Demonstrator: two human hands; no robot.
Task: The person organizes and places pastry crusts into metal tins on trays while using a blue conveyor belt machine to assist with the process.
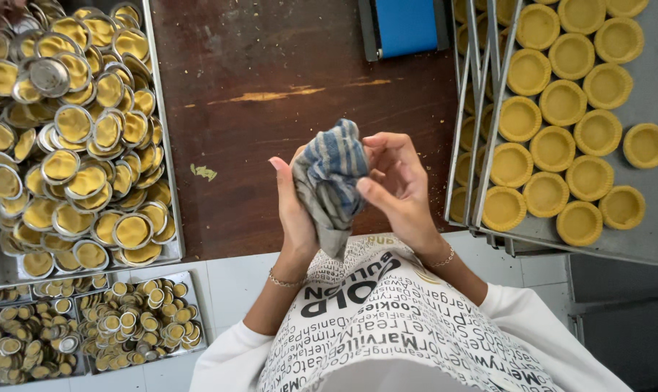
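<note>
At nine o'clock from the hands a metal tray (171,145) sits heaped with small round tins (82,131), most lined with yellow dough. At seven o'clock, lower down, two smaller trays (195,319) hold more such tins. At three o'clock a stack of flat metal sheets (656,87) carries rows of dough tart shells (554,149), with the sheets' raised edges just beside the right forearm. At twelve o'clock a blue block (407,25) lies at the far edge of the dark wooden tabletop (271,72). A small green scrap (203,172) lies on the wood near the big tray.

Bare wood runs between the heaped tray and the stacked sheets, from the hands up to the blue block; the near edge of the tabletop meets pale floor tiles (227,283).

The striped blue-grey cloth (332,181) is bunched at the centre, above the near edge of the tabletop. The left hand (294,210) is wrapped around its left side from behind, fingers curled closed on it. The right hand (398,185) pinches its right side, thumb and forefinger pressed in, the other fingers loosely bent. Something may be wrapped inside the cloth, but the folds hide it.
</note>
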